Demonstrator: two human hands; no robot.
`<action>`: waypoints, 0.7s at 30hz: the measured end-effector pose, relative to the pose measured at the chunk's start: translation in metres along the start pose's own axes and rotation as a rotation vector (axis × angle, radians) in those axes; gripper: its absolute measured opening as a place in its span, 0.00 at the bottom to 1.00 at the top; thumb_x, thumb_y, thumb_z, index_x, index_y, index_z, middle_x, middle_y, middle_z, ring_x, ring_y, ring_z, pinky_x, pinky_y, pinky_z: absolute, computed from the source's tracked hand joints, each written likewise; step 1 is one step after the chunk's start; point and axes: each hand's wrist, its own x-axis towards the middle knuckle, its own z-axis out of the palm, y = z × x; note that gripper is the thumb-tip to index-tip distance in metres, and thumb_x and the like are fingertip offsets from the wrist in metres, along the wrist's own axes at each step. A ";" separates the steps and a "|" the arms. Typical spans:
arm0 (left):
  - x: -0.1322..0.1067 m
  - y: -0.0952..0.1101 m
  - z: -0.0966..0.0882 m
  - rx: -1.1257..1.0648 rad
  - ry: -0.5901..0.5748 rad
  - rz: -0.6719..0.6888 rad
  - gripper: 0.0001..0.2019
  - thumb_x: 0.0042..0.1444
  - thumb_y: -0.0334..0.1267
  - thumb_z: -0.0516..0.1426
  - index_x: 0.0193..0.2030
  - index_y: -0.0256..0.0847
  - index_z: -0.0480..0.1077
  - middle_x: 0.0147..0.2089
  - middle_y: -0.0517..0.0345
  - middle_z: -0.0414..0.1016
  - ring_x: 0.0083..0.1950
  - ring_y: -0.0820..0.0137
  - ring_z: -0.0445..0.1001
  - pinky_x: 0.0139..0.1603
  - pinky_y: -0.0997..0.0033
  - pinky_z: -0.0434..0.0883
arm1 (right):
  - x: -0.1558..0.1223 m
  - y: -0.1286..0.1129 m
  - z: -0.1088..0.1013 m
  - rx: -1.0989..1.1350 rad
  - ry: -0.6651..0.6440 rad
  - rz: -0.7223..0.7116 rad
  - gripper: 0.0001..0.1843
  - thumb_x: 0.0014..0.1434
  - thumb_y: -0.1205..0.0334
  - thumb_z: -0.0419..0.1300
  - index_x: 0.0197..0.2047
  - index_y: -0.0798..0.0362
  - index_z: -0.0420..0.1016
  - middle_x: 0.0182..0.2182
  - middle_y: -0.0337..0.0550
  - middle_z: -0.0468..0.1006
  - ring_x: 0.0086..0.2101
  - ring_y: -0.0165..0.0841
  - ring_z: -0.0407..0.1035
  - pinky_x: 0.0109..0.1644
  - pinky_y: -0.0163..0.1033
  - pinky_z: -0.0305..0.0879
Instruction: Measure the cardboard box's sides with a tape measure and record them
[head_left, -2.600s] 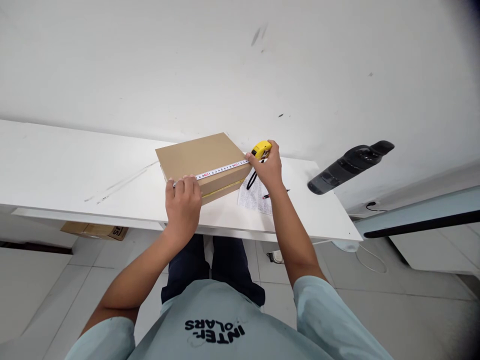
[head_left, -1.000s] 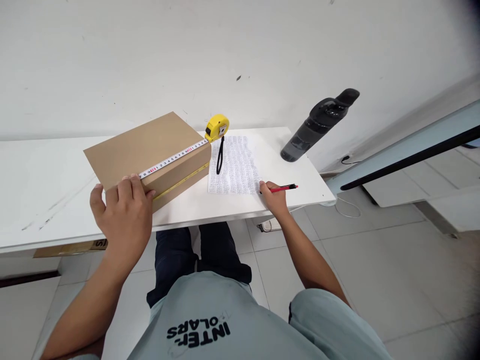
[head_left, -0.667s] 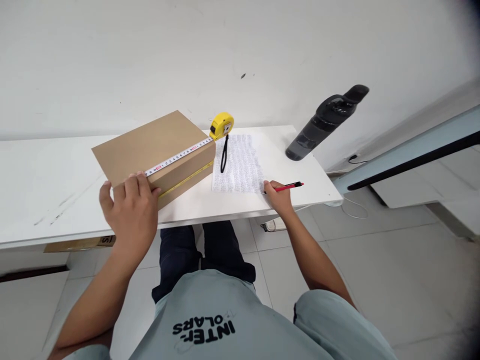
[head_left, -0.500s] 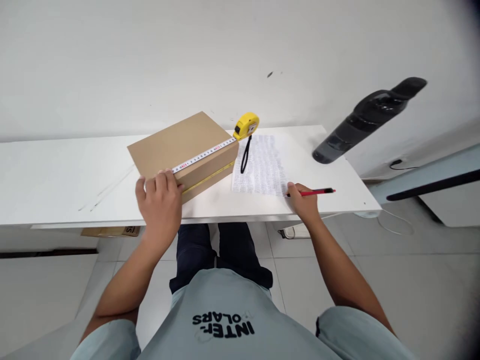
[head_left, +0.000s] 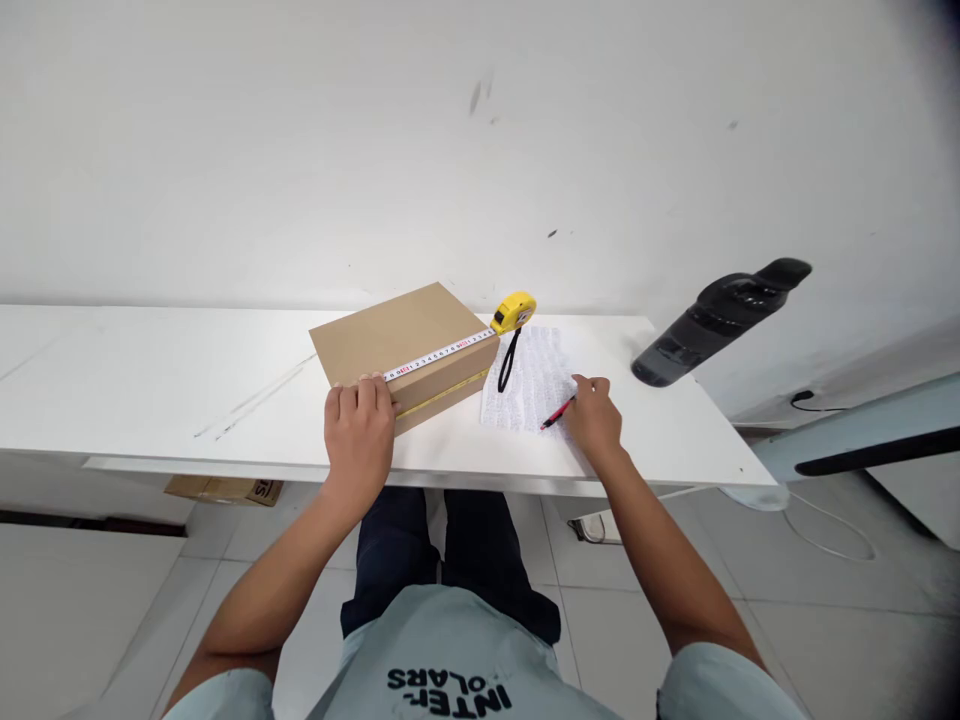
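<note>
My left hand (head_left: 360, 435) is closed over the near left corner of a brown cardboard box (head_left: 401, 325), fingers on top and thumb at its front side. A yellow tape measure (head_left: 514, 312) rests at the box's right corner, its white blade (head_left: 439, 355) laid along the top edge and running to my left fingers, which hide its end. A second, yellow strip of tape (head_left: 442, 392) crosses the front side. My right hand (head_left: 595, 420) pinches a red and black pen (head_left: 558, 412), its black end pointing down left over a printed or written paper sheet (head_left: 525, 395).
The white table (head_left: 165, 380) stands against a wall. Near its right end is a black bottle (head_left: 712, 325). The tape measure's black wrist strap (head_left: 508, 362) lies on the paper. Under the table sits another cardboard box (head_left: 225, 488); a pale blue bar (head_left: 885, 425) is at the right.
My right hand has turned the pen, so it now points down left over the paper instead of sticking out to the right. My left hand stays on the box. The view has tilted up.
</note>
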 end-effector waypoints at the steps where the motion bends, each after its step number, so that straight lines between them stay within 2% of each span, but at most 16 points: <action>1: 0.000 0.000 0.000 0.005 0.001 0.003 0.20 0.67 0.36 0.51 0.60 0.29 0.72 0.50 0.35 0.78 0.49 0.49 0.75 0.60 0.45 0.67 | 0.000 -0.008 -0.001 0.061 0.016 -0.041 0.27 0.62 0.66 0.50 0.63 0.55 0.68 0.55 0.59 0.69 0.41 0.42 0.72 0.41 0.46 0.69; 3: -0.001 -0.001 0.001 0.008 0.012 0.003 0.20 0.68 0.35 0.51 0.60 0.28 0.72 0.50 0.34 0.78 0.49 0.49 0.75 0.60 0.44 0.68 | 0.003 -0.027 -0.005 0.266 0.056 -0.135 0.29 0.64 0.59 0.52 0.67 0.52 0.62 0.57 0.58 0.69 0.43 0.41 0.72 0.44 0.47 0.71; 5: -0.002 -0.002 0.003 0.003 0.030 0.003 0.19 0.68 0.35 0.50 0.60 0.30 0.72 0.51 0.35 0.78 0.49 0.49 0.75 0.60 0.45 0.68 | 0.012 -0.048 -0.010 0.528 0.070 -0.204 0.36 0.63 0.52 0.58 0.71 0.47 0.55 0.62 0.57 0.67 0.49 0.42 0.72 0.48 0.49 0.73; 8: -0.002 -0.002 0.004 -0.011 0.048 -0.001 0.19 0.67 0.35 0.51 0.60 0.31 0.73 0.50 0.36 0.78 0.49 0.50 0.75 0.59 0.46 0.68 | 0.039 -0.080 -0.013 0.819 -0.017 -0.238 0.49 0.55 0.47 0.68 0.73 0.41 0.48 0.71 0.54 0.58 0.63 0.45 0.63 0.56 0.51 0.71; 10: -0.001 -0.003 0.003 -0.009 0.044 -0.003 0.19 0.68 0.36 0.51 0.59 0.30 0.73 0.50 0.35 0.78 0.48 0.49 0.76 0.59 0.46 0.68 | 0.060 -0.099 -0.012 0.963 -0.143 -0.237 0.50 0.50 0.46 0.72 0.71 0.43 0.53 0.69 0.53 0.62 0.64 0.44 0.63 0.61 0.51 0.68; 12: 0.000 -0.004 0.003 -0.012 0.034 -0.010 0.19 0.67 0.37 0.51 0.59 0.29 0.73 0.49 0.34 0.78 0.48 0.48 0.76 0.59 0.46 0.68 | 0.076 -0.113 -0.012 1.117 -0.249 -0.224 0.45 0.46 0.46 0.74 0.64 0.47 0.63 0.60 0.51 0.74 0.58 0.42 0.70 0.62 0.50 0.67; 13: 0.000 -0.005 0.002 -0.023 0.027 -0.017 0.19 0.67 0.37 0.51 0.59 0.29 0.73 0.49 0.34 0.78 0.49 0.48 0.76 0.59 0.45 0.68 | 0.079 -0.118 -0.013 1.193 -0.262 -0.213 0.42 0.44 0.47 0.75 0.59 0.48 0.67 0.54 0.49 0.77 0.54 0.41 0.73 0.62 0.50 0.68; 16: -0.003 -0.010 -0.001 -0.101 0.018 -0.029 0.20 0.67 0.38 0.53 0.61 0.30 0.71 0.52 0.34 0.78 0.52 0.46 0.76 0.61 0.43 0.67 | 0.069 -0.122 -0.024 1.346 -0.150 -0.179 0.38 0.39 0.51 0.78 0.52 0.47 0.69 0.46 0.42 0.80 0.47 0.38 0.76 0.59 0.50 0.71; 18: -0.010 -0.013 -0.004 -0.169 0.047 -0.016 0.23 0.66 0.39 0.54 0.65 0.32 0.68 0.58 0.33 0.76 0.59 0.46 0.74 0.65 0.43 0.65 | 0.050 -0.116 -0.036 1.384 -0.043 -0.166 0.37 0.38 0.53 0.79 0.49 0.46 0.69 0.44 0.40 0.81 0.45 0.38 0.77 0.55 0.51 0.74; 21: -0.025 -0.018 -0.005 -0.236 0.174 -0.004 0.31 0.65 0.43 0.58 0.73 0.38 0.58 0.72 0.32 0.62 0.73 0.44 0.61 0.71 0.41 0.60 | 0.013 -0.099 -0.047 1.430 0.078 -0.144 0.34 0.38 0.56 0.80 0.47 0.45 0.70 0.41 0.37 0.81 0.42 0.37 0.77 0.51 0.51 0.76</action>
